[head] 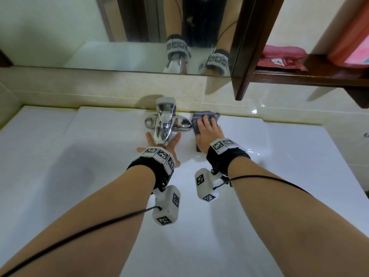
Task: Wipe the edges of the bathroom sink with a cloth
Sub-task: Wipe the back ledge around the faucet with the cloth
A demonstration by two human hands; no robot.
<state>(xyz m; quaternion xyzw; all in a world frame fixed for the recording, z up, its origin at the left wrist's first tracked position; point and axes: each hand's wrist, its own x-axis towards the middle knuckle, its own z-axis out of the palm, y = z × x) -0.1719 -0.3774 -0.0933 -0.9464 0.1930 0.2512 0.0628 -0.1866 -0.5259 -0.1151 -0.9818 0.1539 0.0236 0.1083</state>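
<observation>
A white bathroom sink [279, 140] fills the lower view, with a chrome faucet [165, 120] at the middle of its back edge. A grey cloth [199, 119] lies on the back rim just right of the faucet base. My right hand [209, 132] presses flat on the cloth, fingers pointing toward the wall. My left hand [159, 148] lies spread on the rim under the faucet spout, thumb and fingers on either side of it, holding nothing. The spout hides part of that hand.
A mirror [139, 33] runs above a beige tiled backsplash [99, 86]. A dark wooden shelf [299, 76] juts out at the upper right and carries pink packages [283, 54]. White tracker boxes hang from both wrists over the basin.
</observation>
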